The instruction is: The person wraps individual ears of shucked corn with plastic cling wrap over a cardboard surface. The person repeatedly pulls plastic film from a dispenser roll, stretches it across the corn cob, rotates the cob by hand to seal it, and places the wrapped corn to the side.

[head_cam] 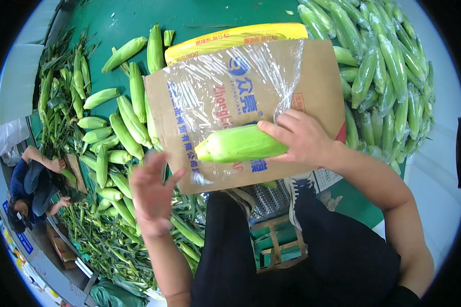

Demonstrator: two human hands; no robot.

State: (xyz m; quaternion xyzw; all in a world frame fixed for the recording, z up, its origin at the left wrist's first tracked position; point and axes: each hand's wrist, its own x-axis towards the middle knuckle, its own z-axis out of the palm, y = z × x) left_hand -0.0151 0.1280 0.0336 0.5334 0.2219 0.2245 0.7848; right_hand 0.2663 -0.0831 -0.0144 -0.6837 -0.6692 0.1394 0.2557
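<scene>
An ear of corn in its green husk (240,144) lies across a printed cardboard sheet (319,69), with its pale stalk end to the left. My right hand (301,136) grips the other end of the ear, and gathered clear plastic film (286,101) runs up from its fingers. More of this film spreads over the cardboard toward a yellow roll of cling film (234,38) at its far edge. My left hand (153,188), blurred, is raised at the cardboard's left edge with fingers apart and nothing in it.
Unwrapped husked corn ears (126,134) lie to the left, beside stripped leaves (103,238). Film-wrapped ears (388,73) are heaped at the right. Another person (34,184) sits at far left, handling corn. Below the cardboard are a perforated metal plate (267,201) and a wooden frame (274,241).
</scene>
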